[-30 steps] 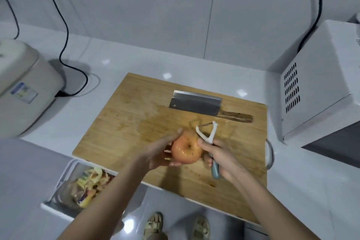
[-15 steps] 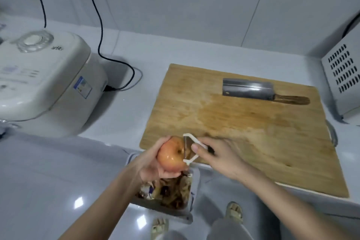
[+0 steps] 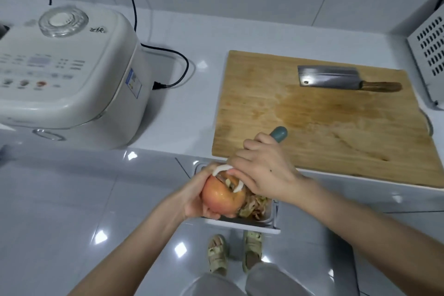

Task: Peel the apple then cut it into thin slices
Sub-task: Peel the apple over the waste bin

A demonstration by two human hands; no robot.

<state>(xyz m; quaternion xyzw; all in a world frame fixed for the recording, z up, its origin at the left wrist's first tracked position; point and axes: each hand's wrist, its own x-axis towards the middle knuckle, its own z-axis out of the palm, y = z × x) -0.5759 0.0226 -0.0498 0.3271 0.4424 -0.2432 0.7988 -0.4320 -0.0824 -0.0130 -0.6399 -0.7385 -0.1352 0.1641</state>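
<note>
Both hands are working over the scrap bin (image 3: 272, 220): the left hand (image 3: 195, 202) is gripping the apple (image 3: 219, 196), and the right hand (image 3: 264, 170) is clasping the peeler (image 3: 278, 134) against the apple's top. One cleaver (image 3: 336, 79) is lying on the cutting board (image 3: 264, 103).

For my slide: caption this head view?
Left hand holds red apple over scrap bin; right hand applies white peeler.

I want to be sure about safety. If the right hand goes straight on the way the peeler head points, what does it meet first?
The apple: the peeler in the right hand already lies on its top. Past it sits the left hand, though depth is unclear.
</note>
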